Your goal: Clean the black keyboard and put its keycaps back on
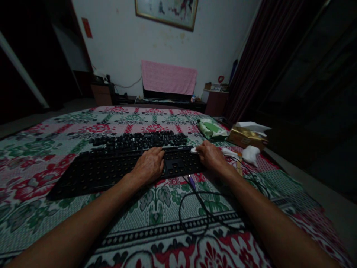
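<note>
A black keyboard base (106,172) with its keycaps taken off lies across the flowered bed cover. Behind it sits a heap of loose black keycaps (142,140). My left hand (148,166) rests palm down on the base right of its middle, fingers curled over the far edge. My right hand (210,155) is at the base's right end, fingers closed on a small white wipe (194,150). The keyboard's cable (199,210) loops on the cover between my forearms, its purple plug (191,181) near the base.
A green wet-wipe pack (212,129), a gold tissue box (247,136) and crumpled white tissues (250,154) lie to the right near the bed's edge. A pink cloth (168,77) covers a screen by the far wall.
</note>
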The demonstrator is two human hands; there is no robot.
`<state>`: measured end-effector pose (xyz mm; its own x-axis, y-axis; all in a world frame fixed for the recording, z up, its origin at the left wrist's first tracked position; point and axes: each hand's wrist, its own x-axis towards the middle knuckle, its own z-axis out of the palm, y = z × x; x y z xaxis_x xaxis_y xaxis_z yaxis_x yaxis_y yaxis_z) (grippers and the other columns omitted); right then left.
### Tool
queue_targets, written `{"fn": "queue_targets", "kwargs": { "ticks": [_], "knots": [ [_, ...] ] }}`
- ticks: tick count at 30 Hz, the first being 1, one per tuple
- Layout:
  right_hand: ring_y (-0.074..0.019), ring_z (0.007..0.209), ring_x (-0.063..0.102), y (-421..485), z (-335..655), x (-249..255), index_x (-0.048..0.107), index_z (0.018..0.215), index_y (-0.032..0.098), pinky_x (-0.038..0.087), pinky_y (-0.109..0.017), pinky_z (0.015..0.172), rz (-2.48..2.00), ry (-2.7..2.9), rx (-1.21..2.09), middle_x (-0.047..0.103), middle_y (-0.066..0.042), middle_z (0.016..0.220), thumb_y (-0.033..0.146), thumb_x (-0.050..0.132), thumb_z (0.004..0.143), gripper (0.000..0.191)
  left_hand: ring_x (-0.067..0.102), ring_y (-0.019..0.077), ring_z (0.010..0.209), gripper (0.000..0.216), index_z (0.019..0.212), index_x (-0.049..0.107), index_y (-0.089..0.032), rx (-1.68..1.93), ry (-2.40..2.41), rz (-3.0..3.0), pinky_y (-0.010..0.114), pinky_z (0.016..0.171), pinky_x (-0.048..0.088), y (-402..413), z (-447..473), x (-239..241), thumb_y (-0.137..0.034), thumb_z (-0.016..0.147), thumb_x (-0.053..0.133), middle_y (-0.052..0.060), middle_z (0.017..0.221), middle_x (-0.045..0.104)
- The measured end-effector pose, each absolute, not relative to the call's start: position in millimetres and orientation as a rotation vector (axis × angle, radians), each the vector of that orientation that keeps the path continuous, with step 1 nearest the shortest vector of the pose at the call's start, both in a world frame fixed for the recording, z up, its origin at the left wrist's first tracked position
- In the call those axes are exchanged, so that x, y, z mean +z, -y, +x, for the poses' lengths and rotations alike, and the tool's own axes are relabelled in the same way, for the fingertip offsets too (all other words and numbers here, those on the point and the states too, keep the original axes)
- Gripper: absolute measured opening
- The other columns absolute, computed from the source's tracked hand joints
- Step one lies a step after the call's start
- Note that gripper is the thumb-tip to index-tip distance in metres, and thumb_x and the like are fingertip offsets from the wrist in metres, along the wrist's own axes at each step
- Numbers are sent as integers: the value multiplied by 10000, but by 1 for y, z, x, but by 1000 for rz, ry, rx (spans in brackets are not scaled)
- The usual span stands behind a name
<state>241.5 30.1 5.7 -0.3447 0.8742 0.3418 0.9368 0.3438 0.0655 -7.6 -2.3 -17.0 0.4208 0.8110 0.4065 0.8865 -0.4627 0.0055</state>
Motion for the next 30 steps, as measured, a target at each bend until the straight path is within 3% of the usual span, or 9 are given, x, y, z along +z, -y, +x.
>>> {"fn": "queue_targets", "kwargs": {
  "ticks": [6,30],
  "knots": [
    [-154,765,491,-33,243,0,624,1005,190,351,-236,656,-1522,2353,-282,521,-68,859,175,401,823,288,459,217,1120,336,1077,551,-119,-497,1492,-2457,349,946,383,2,-7,-18,-246,825,368,118,1189,529],
    [-149,766,489,-12,252,0,624,960,169,371,-243,694,-1318,2518,-202,519,-63,852,130,423,770,279,461,205,1108,312,1055,549,-127,-484,1488,-2458,331,937,382,2,-7,-17,-240,831,364,106,1153,544]
  ]
}}
